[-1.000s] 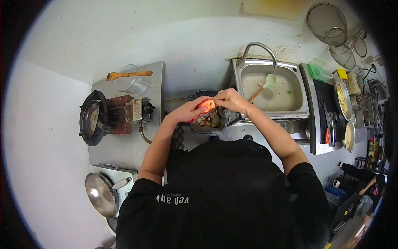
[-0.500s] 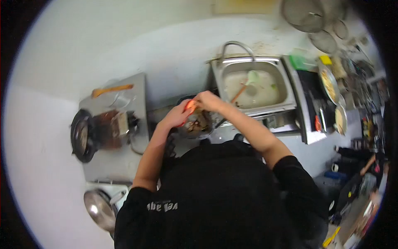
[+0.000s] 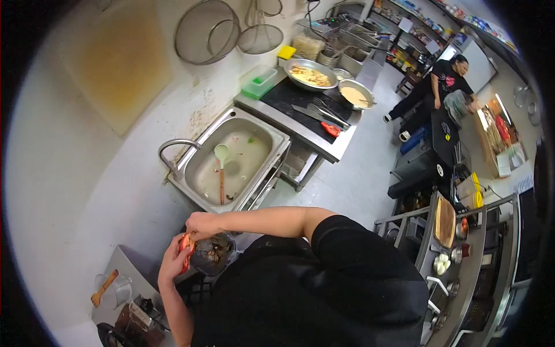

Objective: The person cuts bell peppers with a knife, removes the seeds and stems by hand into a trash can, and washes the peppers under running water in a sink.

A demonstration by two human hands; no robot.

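Note:
My left hand (image 3: pixel 171 261) is wrapped round what looks like a red bell pepper (image 3: pixel 185 252), its paler orange inside facing my other hand. My right hand (image 3: pixel 202 225) is closed, its fingertips pressed against the pepper's upper end. Whatever those fingertips pinch is hidden. Both hands are held over the near edge of a bin (image 3: pixel 232 252) lined with a clear plastic bag, with dark and pale scraps inside.
Beyond the bin is a steel sink (image 3: pixel 281 140) holding cloudy water and a pale green ladle (image 3: pixel 222 154). A counter to its right carries a knife (image 3: pixel 308 113), a whisk (image 3: pixel 324 110) and food-filled bowls (image 3: pixel 312 76). Another person (image 3: pixel 444 87) stands farther back.
My view has swung to the right, bringing more of the kitchen and the other person into sight. Both hands remain together at the pepper over the bin.

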